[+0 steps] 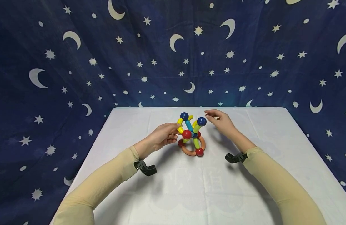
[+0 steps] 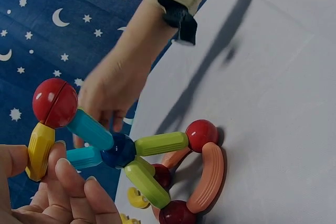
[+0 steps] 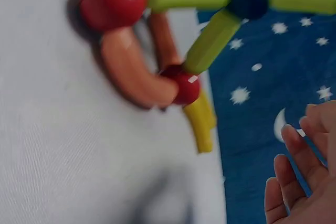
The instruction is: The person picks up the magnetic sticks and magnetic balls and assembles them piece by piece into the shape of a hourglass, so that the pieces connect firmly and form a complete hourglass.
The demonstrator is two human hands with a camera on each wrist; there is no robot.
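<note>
Fingers (image 1: 173, 129) of the left hand (image 1: 161, 137) curl against a yellow rod (image 2: 40, 150) at nine o'clock of the magnetic rod-and-ball toy (image 1: 192, 134) standing mid-table (image 1: 133, 175), while the right hand (image 1: 222, 122) hovers relaxed and empty at two o'clock, just beside a blue ball (image 1: 201, 121).

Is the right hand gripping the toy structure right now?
No: in the head view the right hand hovers open beside the upper blue ball, its fingers curled round nothing.
</note>
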